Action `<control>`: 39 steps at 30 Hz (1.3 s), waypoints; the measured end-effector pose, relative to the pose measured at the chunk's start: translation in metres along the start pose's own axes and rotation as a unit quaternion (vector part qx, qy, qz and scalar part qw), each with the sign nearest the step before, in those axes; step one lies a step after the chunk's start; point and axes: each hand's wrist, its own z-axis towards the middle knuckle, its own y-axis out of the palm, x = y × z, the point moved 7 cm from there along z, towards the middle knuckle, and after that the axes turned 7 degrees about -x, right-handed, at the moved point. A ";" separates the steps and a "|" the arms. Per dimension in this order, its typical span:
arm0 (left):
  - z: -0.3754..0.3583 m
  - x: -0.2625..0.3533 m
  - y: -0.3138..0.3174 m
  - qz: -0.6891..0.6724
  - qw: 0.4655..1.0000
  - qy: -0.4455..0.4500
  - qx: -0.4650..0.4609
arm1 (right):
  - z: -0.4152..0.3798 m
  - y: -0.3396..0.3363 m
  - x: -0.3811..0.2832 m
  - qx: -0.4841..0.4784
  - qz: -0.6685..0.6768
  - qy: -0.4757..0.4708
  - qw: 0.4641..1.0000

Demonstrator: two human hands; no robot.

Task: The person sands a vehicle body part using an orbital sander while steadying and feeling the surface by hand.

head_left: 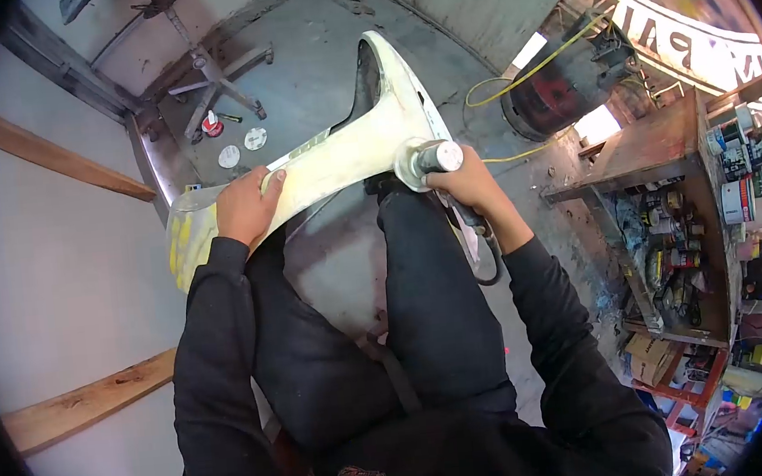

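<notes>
Right hand [465, 181] is clenching the body of a handheld power sander [433, 159], fingers wrapped fully around the grey cylindrical housing. The sander's round pad is pressing flat against the white body panel [364, 144]. A dark hose or cord is looping down from the tool past the right wrist.

Left hand [247, 206] is lying palm-down on the same panel, fingers curled over its near edge, thumb stretched along the top face; it is gripping and steadying the part.

The white body panel is resting across the person's knees, running from a yellowish end at the left, near the left hand, up and rightward to a curved, darker hollow section beyond the sander. The person is sitting, dark trousers and black sleeves showing below.

On the concrete floor [312, 72] beyond the panel, two round white discs [243, 148] and a small red-and-white container [212, 124] are lying near a metal stand [212, 71]. A yellow cable [521, 76] is trailing toward a dark drum [558, 91]. Cluttered shelving [680, 239] is standing at the right.
</notes>
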 end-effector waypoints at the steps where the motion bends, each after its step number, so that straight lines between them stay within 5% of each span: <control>1: 0.000 0.000 0.000 -0.002 1.000 -0.004 -0.004 | 0.003 0.001 -0.005 0.001 -0.001 0.011 1.000; 19: 0.002 0.000 0.002 -0.001 1.000 -0.013 -0.014 | 0.115 0.005 -0.078 -0.015 -0.090 0.006 0.996; 23: 0.001 -0.002 0.000 -0.006 1.000 -0.014 -0.010 | 0.090 0.007 -0.072 -0.007 -0.070 -0.016 0.997; 26: 0.001 -0.001 0.000 -0.006 1.000 0.002 0.002 | 0.068 0.001 -0.045 -0.014 -0.036 0.063 0.997; 27: 0.001 -0.003 0.001 0.002 1.000 -0.005 -0.006 | 0.063 0.000 -0.042 -0.019 -0.060 0.002 0.998; 39: 0.001 0.000 0.000 0.005 1.000 -0.004 -0.002 | -0.003 0.012 -0.006 0.022 -0.054 -0.086 0.995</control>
